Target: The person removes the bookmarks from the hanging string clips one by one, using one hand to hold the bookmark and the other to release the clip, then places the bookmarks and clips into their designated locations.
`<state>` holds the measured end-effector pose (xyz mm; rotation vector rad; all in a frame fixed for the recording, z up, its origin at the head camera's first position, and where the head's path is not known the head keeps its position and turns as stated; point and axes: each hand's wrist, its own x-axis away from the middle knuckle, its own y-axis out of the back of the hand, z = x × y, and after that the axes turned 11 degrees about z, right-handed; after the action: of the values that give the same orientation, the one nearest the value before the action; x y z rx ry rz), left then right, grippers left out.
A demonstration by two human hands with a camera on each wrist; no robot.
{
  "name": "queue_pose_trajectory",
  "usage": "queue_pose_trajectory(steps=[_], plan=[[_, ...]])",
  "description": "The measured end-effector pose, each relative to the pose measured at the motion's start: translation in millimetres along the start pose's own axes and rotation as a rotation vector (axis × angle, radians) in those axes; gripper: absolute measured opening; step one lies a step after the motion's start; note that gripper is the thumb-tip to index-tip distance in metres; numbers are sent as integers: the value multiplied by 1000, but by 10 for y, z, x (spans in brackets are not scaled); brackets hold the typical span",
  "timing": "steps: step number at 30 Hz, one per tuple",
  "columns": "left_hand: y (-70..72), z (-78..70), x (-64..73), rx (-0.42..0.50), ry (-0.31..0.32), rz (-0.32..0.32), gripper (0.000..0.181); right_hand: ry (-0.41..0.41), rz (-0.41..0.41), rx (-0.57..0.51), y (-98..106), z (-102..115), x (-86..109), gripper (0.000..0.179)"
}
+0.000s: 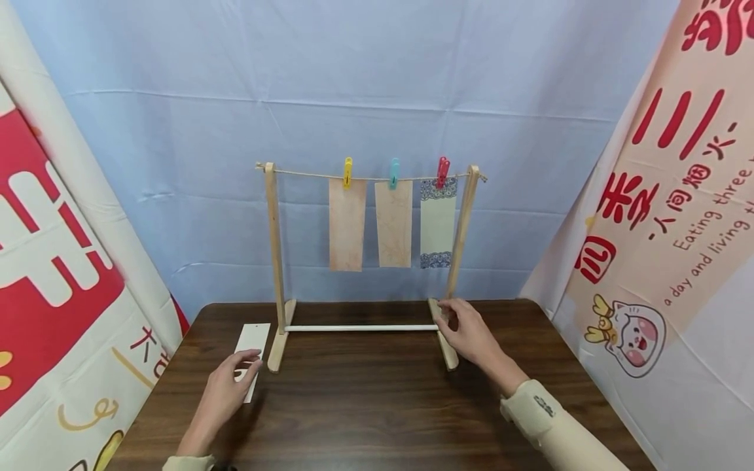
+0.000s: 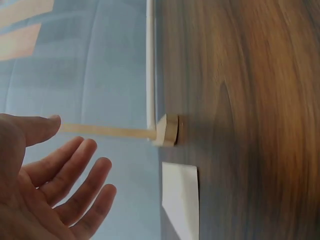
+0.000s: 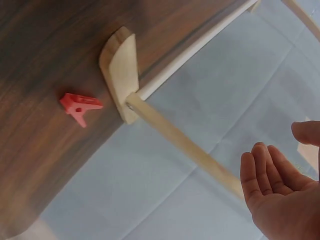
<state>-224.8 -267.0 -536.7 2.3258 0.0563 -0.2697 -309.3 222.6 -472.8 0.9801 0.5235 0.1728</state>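
In the head view my left hand [image 1: 226,384] hovers over a white card [image 1: 254,337] with a small hole near its top. Its fingers are loosely bent and hold nothing; the left wrist view shows the thumb apart from them. My right hand [image 1: 469,331] is by the right foot of the wooden rack [image 1: 274,248], thumb and fingers apart with nothing between. A red clothespin [image 3: 80,107] lies on the table beside that foot in the right wrist view; the hand hides it from the head view.
Three strips hang from the rack's string: a pinkish one [image 1: 347,229] under a yellow clothespin [image 1: 348,173], another [image 1: 394,226] under a teal one [image 1: 394,173], and a blue-patterned one [image 1: 438,226] under a red one [image 1: 443,172]. A white rod [image 1: 360,328] joins the feet.
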Motion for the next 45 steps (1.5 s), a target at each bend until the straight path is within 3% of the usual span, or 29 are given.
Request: queue_pose_trajectory(steps=[6, 13, 28, 36, 45], plan=[[-104, -108, -46, 54, 2, 38, 28, 33, 5, 2, 20, 94, -31, 32], [-141, -218, -123, 54, -11, 45, 27, 57, 2, 23, 126, 228, -97, 31], [-307, -546, -296, 154, -118, 58, 25, 147, -8, 24, 256, 450, -267, 33], [-320, -659, -329, 139, -131, 54, 25, 154, 16, 0, 308, 587, -333, 35], [-303, -819, -396, 137, -159, 34, 28, 228, -33, 57, 355, 715, -454, 34]])
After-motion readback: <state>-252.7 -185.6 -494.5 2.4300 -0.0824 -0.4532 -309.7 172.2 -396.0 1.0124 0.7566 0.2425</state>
